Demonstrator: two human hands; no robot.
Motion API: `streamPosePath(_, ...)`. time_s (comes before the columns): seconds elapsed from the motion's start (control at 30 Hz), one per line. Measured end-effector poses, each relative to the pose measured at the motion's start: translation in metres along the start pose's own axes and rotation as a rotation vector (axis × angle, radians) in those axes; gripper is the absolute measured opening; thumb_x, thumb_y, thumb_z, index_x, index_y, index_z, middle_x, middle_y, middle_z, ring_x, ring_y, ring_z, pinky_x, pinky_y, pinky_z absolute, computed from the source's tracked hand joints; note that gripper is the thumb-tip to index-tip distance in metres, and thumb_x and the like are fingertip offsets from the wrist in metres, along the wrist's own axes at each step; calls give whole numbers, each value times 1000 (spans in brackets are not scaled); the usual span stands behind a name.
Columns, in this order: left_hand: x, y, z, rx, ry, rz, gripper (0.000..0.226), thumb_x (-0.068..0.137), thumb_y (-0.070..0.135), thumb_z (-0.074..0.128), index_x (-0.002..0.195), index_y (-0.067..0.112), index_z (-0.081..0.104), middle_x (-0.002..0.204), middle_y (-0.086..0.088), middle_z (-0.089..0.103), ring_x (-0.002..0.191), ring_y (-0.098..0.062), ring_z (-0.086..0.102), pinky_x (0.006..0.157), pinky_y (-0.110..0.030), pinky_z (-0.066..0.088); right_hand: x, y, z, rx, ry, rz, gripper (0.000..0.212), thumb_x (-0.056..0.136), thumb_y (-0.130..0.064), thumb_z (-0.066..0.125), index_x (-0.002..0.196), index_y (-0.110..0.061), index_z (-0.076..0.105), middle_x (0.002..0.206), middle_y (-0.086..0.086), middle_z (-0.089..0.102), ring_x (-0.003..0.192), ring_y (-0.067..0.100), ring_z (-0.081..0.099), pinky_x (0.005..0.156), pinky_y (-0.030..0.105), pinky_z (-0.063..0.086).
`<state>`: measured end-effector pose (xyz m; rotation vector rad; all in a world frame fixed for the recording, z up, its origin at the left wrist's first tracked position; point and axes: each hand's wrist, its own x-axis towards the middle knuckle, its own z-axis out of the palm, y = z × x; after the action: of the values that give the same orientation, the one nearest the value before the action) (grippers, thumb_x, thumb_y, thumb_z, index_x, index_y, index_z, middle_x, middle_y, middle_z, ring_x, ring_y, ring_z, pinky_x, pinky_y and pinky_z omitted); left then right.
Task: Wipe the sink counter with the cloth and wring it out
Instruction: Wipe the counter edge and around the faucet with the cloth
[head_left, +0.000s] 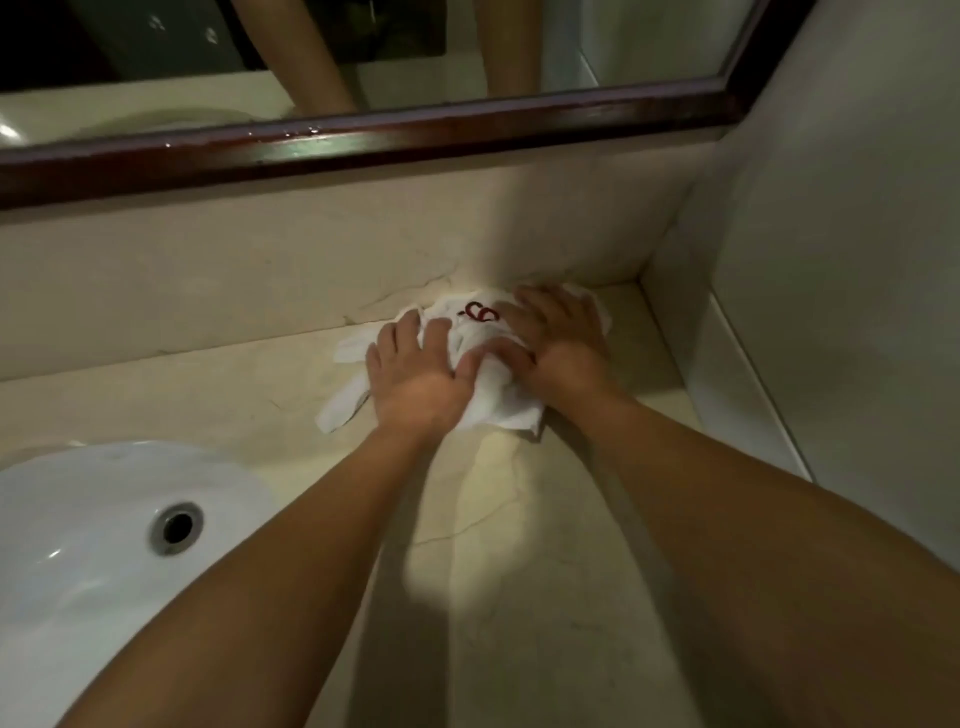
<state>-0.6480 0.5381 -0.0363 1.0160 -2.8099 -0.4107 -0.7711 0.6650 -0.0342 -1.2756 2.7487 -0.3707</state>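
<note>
Lower left of the frame: white sink (78, 545) with a round drain (176, 526), set into the beige counter (519, 597). Upper left to upper right: mirror (415, 47) in a dark wooden frame (363, 143), above the stone backsplash (234, 249). Centre: white cloth (483, 405), bunched and bearing a red mark (478, 313), lying on the counter against the backsplash, near the corner. Left hand (415, 374) lies palm down on the cloth's left part, fingers spread and pressing, thumb against a fold. Right hand (558, 338) lies flat on its right part, fingers extended toward the backsplash, thumb alongside the same fold. Right of the frame: pale side wall (831, 260) meeting the counter edge.
</note>
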Motion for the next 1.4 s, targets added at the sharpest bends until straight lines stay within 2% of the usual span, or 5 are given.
streamPosePath(0.27,12,83,21,18,-99,113,63,88,67,38,139,30,40,151,-4,31,137,-28,24,113,-47,21,-14,63,-40,-9,-71,183,76,78,-62,37,141,-23,53,154,8,39,141,31,34,113,35,31)
streamPosePath(0.57,-94,55,11,-75,-150,358,60,81,64,44,118,21,61,132,-14,56,119,-34,50,98,-45,40,-154,20,-24,19,101,319,52,82,-54,51,117,-19,68,127,15,61,112,41,56,94,46,47)
streamPosePath(0.7,-169,34,1,-138,-163,375,52,79,60,55,111,21,65,125,-13,62,113,-34,56,96,-44,44,-239,-14,-8,-105,-48,350,52,96,-56,36,131,-26,60,143,8,51,134,31,40,106,50,39)
streamPosePath(0.83,-247,-3,-14,-150,-141,386,50,78,59,57,106,19,67,120,-13,64,109,-34,58,92,-43,46,-305,-78,-5,-14,57,461,55,85,-54,43,120,-21,67,126,15,63,113,36,59,87,50,53)
streamPosePath(1.4,-423,-205,-76,-88,-51,157,54,84,59,47,116,19,62,130,-13,59,117,-34,57,100,-48,47,-400,-314,43,-28,-206,319,59,89,-54,33,129,-24,64,134,11,61,124,39,56,94,54,50)
